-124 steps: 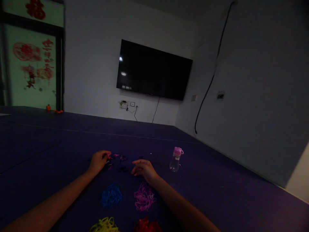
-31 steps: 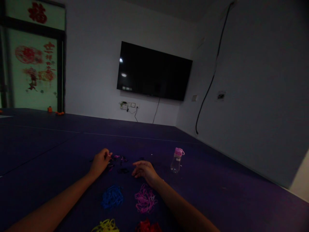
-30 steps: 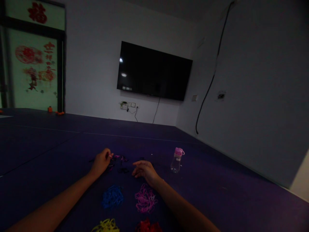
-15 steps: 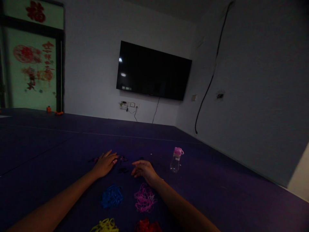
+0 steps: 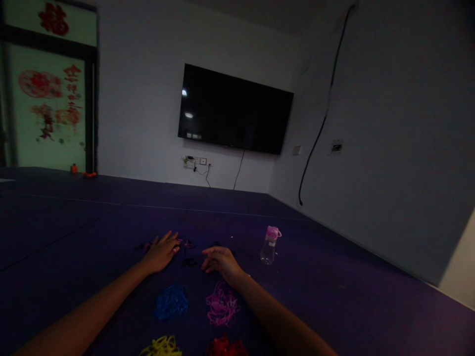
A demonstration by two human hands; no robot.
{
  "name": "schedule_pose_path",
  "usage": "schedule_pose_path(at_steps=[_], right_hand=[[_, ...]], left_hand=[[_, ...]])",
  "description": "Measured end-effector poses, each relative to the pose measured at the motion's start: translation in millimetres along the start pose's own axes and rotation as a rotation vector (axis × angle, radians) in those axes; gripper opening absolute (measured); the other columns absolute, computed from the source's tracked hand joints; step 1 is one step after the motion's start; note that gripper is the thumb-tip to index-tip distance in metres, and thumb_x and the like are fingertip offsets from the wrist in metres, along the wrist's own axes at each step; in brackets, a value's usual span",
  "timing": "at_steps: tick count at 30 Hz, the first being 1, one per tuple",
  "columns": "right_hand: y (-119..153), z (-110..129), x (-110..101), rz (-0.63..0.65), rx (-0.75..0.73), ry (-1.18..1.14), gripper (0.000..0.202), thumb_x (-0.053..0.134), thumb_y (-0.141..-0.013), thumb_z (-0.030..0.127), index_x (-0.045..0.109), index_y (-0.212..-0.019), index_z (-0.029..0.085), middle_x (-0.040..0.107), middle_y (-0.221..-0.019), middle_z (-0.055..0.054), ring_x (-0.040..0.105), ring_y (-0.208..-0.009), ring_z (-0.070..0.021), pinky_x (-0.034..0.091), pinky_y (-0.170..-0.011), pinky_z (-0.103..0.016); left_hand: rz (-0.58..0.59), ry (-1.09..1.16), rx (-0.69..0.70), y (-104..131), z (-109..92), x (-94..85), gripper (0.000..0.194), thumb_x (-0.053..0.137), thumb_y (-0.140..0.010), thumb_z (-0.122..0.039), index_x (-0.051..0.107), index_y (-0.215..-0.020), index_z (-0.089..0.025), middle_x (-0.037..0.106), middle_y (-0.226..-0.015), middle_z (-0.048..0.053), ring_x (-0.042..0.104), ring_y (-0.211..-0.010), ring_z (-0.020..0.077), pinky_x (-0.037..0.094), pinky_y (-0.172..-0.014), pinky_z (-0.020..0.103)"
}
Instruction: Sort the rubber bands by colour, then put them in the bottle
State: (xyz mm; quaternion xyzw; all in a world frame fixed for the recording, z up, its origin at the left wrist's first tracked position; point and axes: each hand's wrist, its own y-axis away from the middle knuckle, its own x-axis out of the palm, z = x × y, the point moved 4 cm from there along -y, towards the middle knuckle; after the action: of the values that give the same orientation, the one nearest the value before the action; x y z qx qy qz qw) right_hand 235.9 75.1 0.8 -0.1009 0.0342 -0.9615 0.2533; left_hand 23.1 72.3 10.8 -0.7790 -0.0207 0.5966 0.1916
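Note:
My left hand (image 5: pixel 162 253) lies palm down on the purple surface with its fingers apart, over some small dark and pink bands (image 5: pixel 188 244). To its right, my right hand (image 5: pixel 221 263) rests with fingers loosely bent and nothing visible in them. Small dark bands (image 5: pixel 189 262) lie between the hands. Nearer to me are a blue pile of bands (image 5: pixel 171 302) and a pink pile (image 5: pixel 221 305), the pink one just below my right wrist. A yellow pile (image 5: pixel 162 346) and a red pile (image 5: pixel 226 346) are cut by the bottom edge.
A clear bottle with a pink lid (image 5: pixel 268 245) stands right of my right hand. Orange objects (image 5: pixel 74 168) sit at the far left edge of the purple surface (image 5: pixel 334 277). A television (image 5: pixel 235 109) hangs on the far wall, and a black cable (image 5: pixel 319 133) hangs at the right.

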Motion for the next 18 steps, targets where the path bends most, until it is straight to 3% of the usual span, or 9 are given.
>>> schedule_pose_path(at_steps=[6,18], right_hand=[[1.5,2.2,0.5,-0.025,-0.003,-0.002,0.035,0.066,-0.060,0.038,0.064,-0.083,0.011,0.065,-0.057,-0.005,0.061,-0.053,-0.0168,0.044,-0.053,-0.028],[0.6,0.2,-0.5,-0.006,0.001,-0.004,0.035,0.066,-0.061,0.039,0.064,-0.083,0.011,0.065,-0.057,-0.006,0.061,-0.053,-0.0166,0.044,-0.054,-0.029]], left_hand=[[0.046,-0.002,0.004,-1.8,0.5,4.3,0.044,0.028,-0.088,-0.031,0.050,-0.126,-0.025,0.049,-0.134,0.006,0.030,-0.132,0.0279,0.015,-0.104,0.060],[-0.049,0.103,0.052,-0.8,-0.9,-1.7,0.039,0.033,-0.085,-0.023,0.061,-0.112,-0.025,0.059,-0.123,0.008,0.046,-0.120,0.0254,0.017,-0.103,0.061]])
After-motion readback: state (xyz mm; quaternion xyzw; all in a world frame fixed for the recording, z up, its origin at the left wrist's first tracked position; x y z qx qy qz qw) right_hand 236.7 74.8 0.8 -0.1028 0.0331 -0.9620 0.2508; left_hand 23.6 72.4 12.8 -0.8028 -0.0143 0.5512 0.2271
